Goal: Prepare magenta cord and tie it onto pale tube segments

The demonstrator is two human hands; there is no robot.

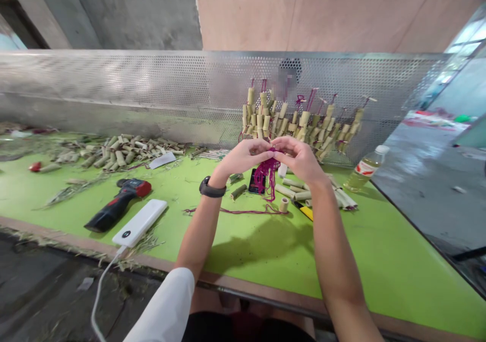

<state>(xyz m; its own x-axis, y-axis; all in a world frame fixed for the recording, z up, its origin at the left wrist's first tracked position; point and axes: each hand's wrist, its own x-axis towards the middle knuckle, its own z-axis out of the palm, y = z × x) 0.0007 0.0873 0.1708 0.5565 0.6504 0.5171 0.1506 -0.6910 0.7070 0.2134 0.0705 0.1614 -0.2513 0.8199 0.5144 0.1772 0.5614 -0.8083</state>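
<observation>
Both hands are raised over the middle of the green table, fingertips meeting. A bundle of purple string [267, 172] dangles beneath them, its top pinched between my left hand [248, 156] and my right hand [298, 156]. What exactly lies between the fingertips is too small to make out. Below, a short bamboo tube [283, 205] stands on the table with a purple cord [239, 212] stretching left from it. Behind the hanging string lies a dark phone [253, 182], partly covered. Cut bamboo pieces [302, 195] and a yellow-handled cutter [305, 211] rest by my right forearm.
Strung bamboo pieces [261, 112] hang on the perforated metal screen [152, 86]. Leftward lie a heap of bamboo tubes [114, 155], a cordless drill [119, 205] and a white power bank [140, 223] with a cable. A bottle [367, 169] stands near the table's right edge.
</observation>
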